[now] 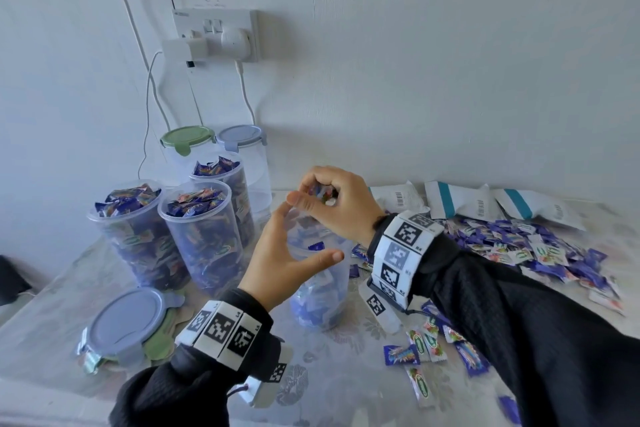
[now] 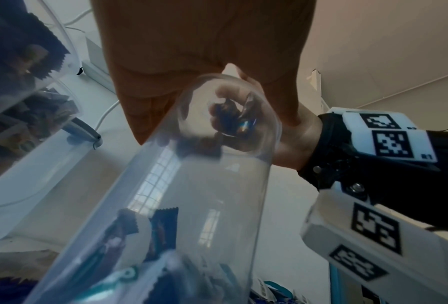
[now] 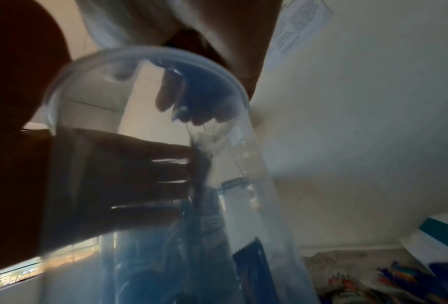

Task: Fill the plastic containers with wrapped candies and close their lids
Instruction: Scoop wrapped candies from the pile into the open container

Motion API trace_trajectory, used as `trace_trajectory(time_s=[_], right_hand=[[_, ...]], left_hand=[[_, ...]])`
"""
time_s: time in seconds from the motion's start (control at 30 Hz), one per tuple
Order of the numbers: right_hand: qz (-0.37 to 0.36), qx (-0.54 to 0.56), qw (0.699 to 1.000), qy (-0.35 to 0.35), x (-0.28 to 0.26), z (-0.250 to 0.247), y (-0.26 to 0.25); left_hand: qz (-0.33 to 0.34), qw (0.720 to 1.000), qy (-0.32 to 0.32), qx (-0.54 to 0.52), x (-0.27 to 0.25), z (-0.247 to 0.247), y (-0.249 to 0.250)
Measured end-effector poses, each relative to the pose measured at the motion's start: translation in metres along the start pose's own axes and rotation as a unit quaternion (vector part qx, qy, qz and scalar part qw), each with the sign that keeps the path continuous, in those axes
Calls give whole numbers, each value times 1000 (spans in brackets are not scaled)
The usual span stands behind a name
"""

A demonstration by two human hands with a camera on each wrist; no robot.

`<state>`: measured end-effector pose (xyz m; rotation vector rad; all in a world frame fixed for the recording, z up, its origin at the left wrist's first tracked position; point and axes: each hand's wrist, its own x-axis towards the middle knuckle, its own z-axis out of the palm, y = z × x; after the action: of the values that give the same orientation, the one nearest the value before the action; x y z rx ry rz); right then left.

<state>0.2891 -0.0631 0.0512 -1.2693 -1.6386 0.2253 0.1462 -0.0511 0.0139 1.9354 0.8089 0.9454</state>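
A clear plastic container (image 1: pixel 322 291) stands on the table's middle, its bottom part filled with blue wrapped candies. My left hand (image 1: pixel 311 232) grips its upper wall, thumb on the near side and fingers (image 3: pixel 129 164) wrapped round the far side. My right hand (image 1: pixel 308 194) hovers right above the open mouth, fingers curled round a bunch of wrapped candies (image 1: pixel 323 192). Through the container (image 2: pixel 191 195) in the left wrist view, that fist of candies (image 2: pixel 233 117) shows over the rim.
Three open containers heaped with candies (image 1: pixel 138 236) (image 1: pixel 204 236) (image 1: pixel 225 191) stand at the left. Behind them are two lidded empty ones (image 1: pixel 188 139) (image 1: pixel 242 135). Loose lids (image 1: pixel 128 322) lie front left. A candy pile (image 1: pixel 519 246) and bags (image 1: pixel 457 201) spread right.
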Motion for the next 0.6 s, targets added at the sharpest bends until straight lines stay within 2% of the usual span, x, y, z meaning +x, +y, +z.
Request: trace_trajectory(time_s=[0.17, 0.3, 0.37, 0.43, 0.5, 0.53, 0.6], right_hand=[[47, 75, 990, -111, -18, -7, 0], [87, 88, 985, -116, -29, -15, 1], [108, 76, 988, -82, -41, -22, -1], [136, 65, 988, -41, -62, -35, -4], [168, 43, 985, -14, -93, -49, -4], [179, 25, 983, -10, -111, -55, -3], [194, -39, 980, -9, -151, -65, 2]], left_hand=[[3, 1000, 4, 9, 0, 1, -1], [-24, 998, 4, 62, -2, 1, 4], [-13, 989, 56, 139, -7, 3, 11], [43, 970, 149, 189, -19, 10, 13], [74, 953, 240, 169, -37, 24, 14], [83, 950, 264, 146, -48, 33, 14], [91, 958, 253, 99, -71, 58, 13]])
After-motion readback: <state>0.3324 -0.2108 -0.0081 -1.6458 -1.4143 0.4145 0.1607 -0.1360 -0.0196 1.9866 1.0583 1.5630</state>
